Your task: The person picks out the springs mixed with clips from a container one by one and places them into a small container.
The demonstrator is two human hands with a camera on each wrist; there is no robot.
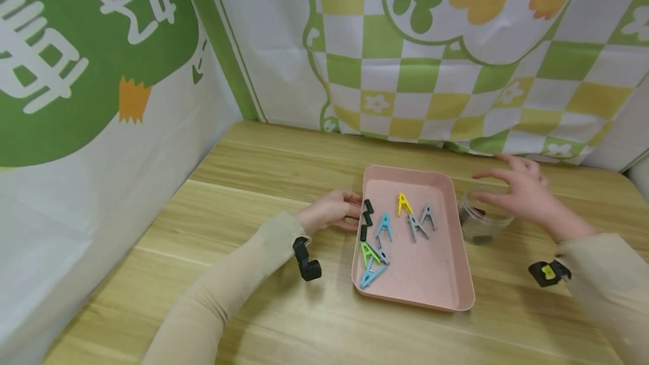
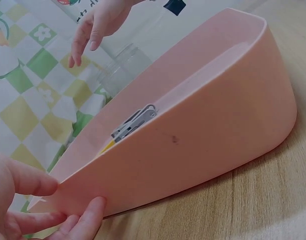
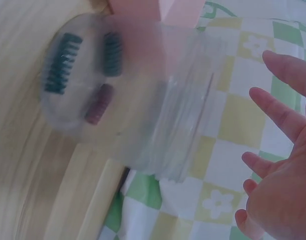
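Note:
A pink tray (image 1: 416, 280) lies on the table, holding several clothespins: a yellow one (image 1: 403, 204), grey ones (image 1: 417, 227), blue ones (image 1: 384, 225) and a lime green one (image 1: 369, 253). Small dark ridged pieces (image 1: 363, 233) lie along its left side. My left hand (image 1: 330, 210) rests its fingertips against the outer left wall of the tray (image 2: 202, 135). To the tray's right stands a clear jar (image 1: 479, 228). Inside it are dark green ridged pieces (image 3: 63, 64) and a dark red one (image 3: 99, 104). My right hand (image 1: 527, 191) hovers by the jar's mouth, fingers spread, holding nothing.
The wooden table (image 1: 284, 320) runs back to a green and yellow checked cloth (image 1: 456, 89). Another printed cloth (image 1: 152, 185) hangs along the left edge. Dark straps with attachments (image 1: 307, 263) sit on both wrists.

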